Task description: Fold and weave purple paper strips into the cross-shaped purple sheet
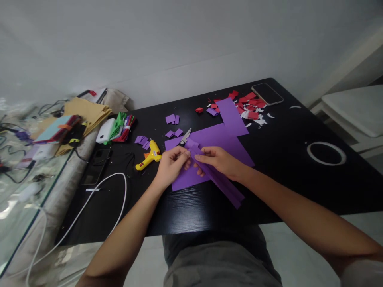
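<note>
A long folded purple paper strip [223,183] slants down to the right over the black table. Its upper end is pinched by my left hand [176,161], fingers closed. Just right of that, my right hand [215,159] grips the same strip between thumb and fingers. Beneath both hands lies a large purple sheet [236,151], partly covered by another purple piece [231,116]. Scissors [185,137] rest at the sheet's upper left, their handles partly hidden. A yellow glue gun [149,155] lies left of my left hand. Small purple pieces [170,118] sit behind it.
Red and white scraps [251,105] lie at the back right beside a phone [267,93]. A white ring [326,153] is at right. At left are a dark phone [96,166], a white cable [124,195], bundled colored strips [121,126] and a cluttered glass surface [18,199].
</note>
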### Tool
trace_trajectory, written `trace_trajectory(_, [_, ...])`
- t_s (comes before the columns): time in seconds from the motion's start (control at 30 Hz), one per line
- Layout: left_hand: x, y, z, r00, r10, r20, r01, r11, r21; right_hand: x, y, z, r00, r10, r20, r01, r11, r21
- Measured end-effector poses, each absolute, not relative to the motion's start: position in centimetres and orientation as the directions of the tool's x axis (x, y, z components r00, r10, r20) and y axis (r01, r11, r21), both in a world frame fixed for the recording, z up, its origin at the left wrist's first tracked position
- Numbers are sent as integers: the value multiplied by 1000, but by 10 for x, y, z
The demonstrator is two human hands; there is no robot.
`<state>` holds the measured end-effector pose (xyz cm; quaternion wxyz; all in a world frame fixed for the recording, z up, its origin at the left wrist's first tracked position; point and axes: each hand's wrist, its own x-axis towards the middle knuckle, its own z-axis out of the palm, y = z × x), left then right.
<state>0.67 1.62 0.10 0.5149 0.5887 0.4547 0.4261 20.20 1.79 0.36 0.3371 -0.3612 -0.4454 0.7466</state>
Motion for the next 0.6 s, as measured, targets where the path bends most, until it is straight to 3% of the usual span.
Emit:
trace_trajectory(0.37, [9,13,0,274,961,48,88,-75,993,202,17,4,-495,853,-164,-202,-296,-933])
trace_trajectory(0.6, [0,16,2,207,922,327,232,-371,899,203,18,6,-474,863,-173,-203,-298,-933])
